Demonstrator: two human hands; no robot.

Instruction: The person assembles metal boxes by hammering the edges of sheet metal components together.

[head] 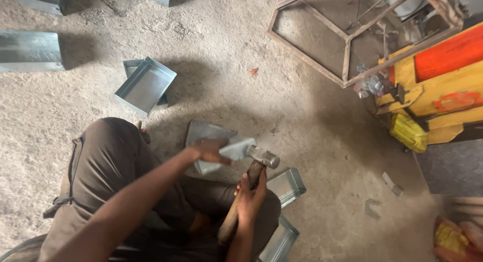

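Right hand (250, 192) grips one hammer (251, 179) by its wooden handle; left hand (210, 151), just above-left, clamps one folded metal sheet (221, 146); two finished trays (146, 85) lie stacked beyond it; two more near the right hand.

The left arm extends forward and to the right from the lower left of the view, bare from the elbow down, forearm nearly straight. The left hand (209, 150) is palm down, fingers curled in a closed grip, knuckles facing up and wrist level with the forearm. The right forearm rises steeply from the bottom edge, close to the body. The right hand (250, 194) is wrapped in a closed fist, thumb side up, wrist slightly bent. The right hand sits below and just right of the left hand; the two do not touch. Both knees are bent, the left knee raised beneath the left arm.
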